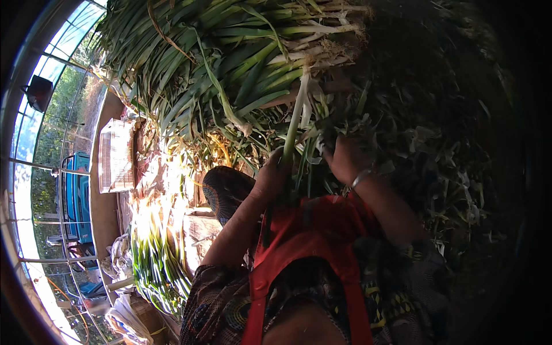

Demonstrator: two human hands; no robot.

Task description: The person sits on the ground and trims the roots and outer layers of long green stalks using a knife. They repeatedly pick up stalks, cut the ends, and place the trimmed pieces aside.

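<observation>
My left hand point(272, 177) is closed around the green part of a long green onion point(296, 114). The stalk stands out from the fist, its white root end pointing away from me towards the pile. My right hand point(348, 161), with a silvery bracelet point(361, 177) at the wrist, is to the right of the stalk. Its fingers are bent beside pale, loose leaf strips, but shadow hides whether they grip any. Beyond both hands lies a large heap of green onions point(241, 56), leaves to the left and rooted white ends to the right.
Leaf scraps point(457, 185) cover the shaded ground on the right. A bundle of green onions point(159, 254) lies at left in bright sun. Past it are a pale plastic crate point(116, 156), a low wall point(108, 211) and metal bars. A blue vehicle point(78, 198) stands outside.
</observation>
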